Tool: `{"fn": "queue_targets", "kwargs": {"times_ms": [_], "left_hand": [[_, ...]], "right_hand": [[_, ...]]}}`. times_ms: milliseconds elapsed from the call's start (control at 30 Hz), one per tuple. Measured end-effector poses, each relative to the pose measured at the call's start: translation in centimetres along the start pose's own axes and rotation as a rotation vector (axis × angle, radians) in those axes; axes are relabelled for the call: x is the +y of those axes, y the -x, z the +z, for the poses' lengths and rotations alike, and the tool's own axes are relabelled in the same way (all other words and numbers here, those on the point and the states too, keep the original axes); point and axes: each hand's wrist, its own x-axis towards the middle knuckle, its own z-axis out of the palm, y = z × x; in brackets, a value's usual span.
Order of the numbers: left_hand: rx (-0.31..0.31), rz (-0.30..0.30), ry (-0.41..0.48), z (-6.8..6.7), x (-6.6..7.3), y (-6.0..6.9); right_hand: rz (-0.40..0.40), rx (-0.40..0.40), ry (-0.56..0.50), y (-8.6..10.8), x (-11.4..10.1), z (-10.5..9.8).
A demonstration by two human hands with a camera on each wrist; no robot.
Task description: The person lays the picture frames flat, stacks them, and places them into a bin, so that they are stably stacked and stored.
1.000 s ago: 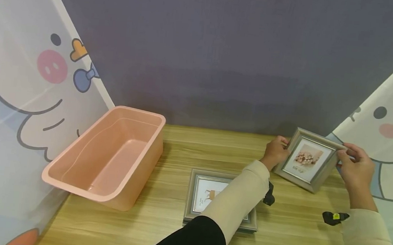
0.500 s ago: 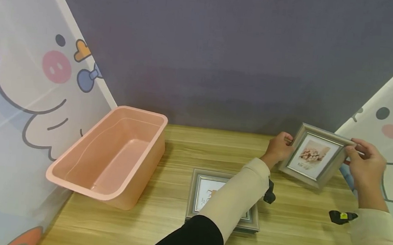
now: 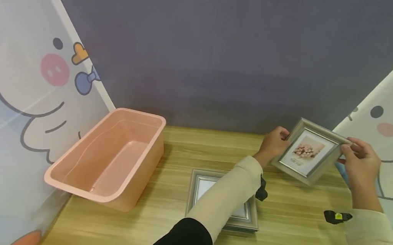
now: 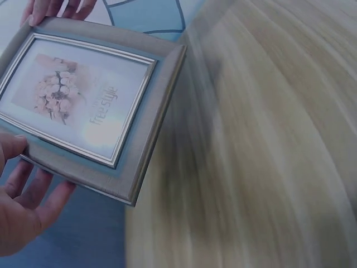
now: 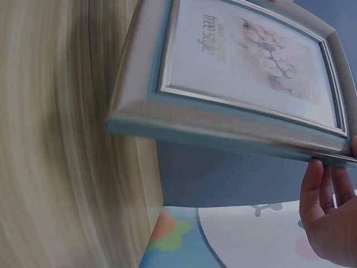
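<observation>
In the head view, a grey-brown picture frame (image 3: 303, 152) with a blossom print is held tilted above the right side of the table. My left hand (image 3: 273, 144) grips its left edge, and my right hand (image 3: 363, 158) pinches the upper right edge. The left wrist view has the left thumb on the front of the picture frame (image 4: 83, 95), with the left fingers (image 4: 56, 201) under its edge. Fingers of the right hand (image 5: 334, 223) reach behind the picture frame (image 5: 245, 61). A stack of similar frames (image 3: 252, 215) lies below, partly hidden by my left sleeve.
A pink plastic tub (image 3: 145, 160) stands at the left of the wood-grain table (image 3: 164, 227), with nothing visible inside. A dark grey panel (image 3: 201, 57) rises behind the table. Cartoon-printed side panels (image 3: 12, 88) flank both sides.
Both hands have lifted the picture frame slightly, with its tilt a little changed. My left forearm has shifted left and now covers more of the stack's top picture. The tub stays put.
</observation>
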Motion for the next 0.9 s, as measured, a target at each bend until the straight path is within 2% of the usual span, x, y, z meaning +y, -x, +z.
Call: {"fn": "queue_targets", "kwargs": {"times_ms": [200,367,600,733,900], "left_hand": [[0.006,0.073,-0.074,-1.9,0.6,-0.1],[-0.003,0.101,-0.115,-4.1,1.0,0.2],[-0.047,0.179,-0.194,-7.7,1.1,0.4],[-0.066,0.217,-0.257,-9.7,0.9,0.4],[-0.096,0.265,-0.32,-11.9,0.6,0.7]], "right_hand": [[0.018,-0.02,-0.125,0.6,-0.2,0.4],[0.02,-0.061,-0.216,1.2,0.0,1.1],[-0.013,-0.221,-0.39,2.0,1.1,2.7],[-0.019,-0.305,-0.41,2.5,1.9,3.7],[-0.033,-0.371,-0.415,3.2,2.7,5.5]]}}
